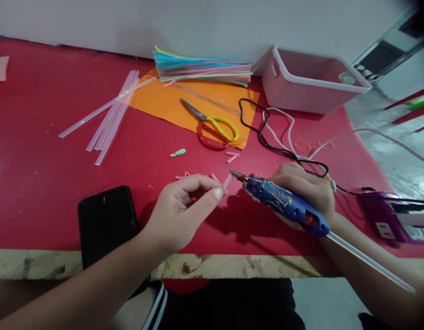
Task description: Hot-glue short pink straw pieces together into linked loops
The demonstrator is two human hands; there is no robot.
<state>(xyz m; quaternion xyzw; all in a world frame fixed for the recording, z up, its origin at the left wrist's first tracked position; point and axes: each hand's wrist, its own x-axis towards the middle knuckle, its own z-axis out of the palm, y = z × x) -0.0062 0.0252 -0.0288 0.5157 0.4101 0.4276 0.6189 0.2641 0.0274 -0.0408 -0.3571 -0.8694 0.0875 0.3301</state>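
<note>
Lying at left, long translucent glue sticks look unused. The green-tipped thin wire seems done at one end. The left hand, thumb and finger pinched, holds a short pink strip, apparently unglued; other cut pink strips lie loose. The blue plastic glue gun sits in the right hand's closed grip.

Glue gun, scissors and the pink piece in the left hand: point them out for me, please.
Glue gun (280,200): head view, middle of its blue body.
Scissors (203,118): head view, near the pivot.
Pink piece (227,180): head view, middle of its exposed length.
</note>
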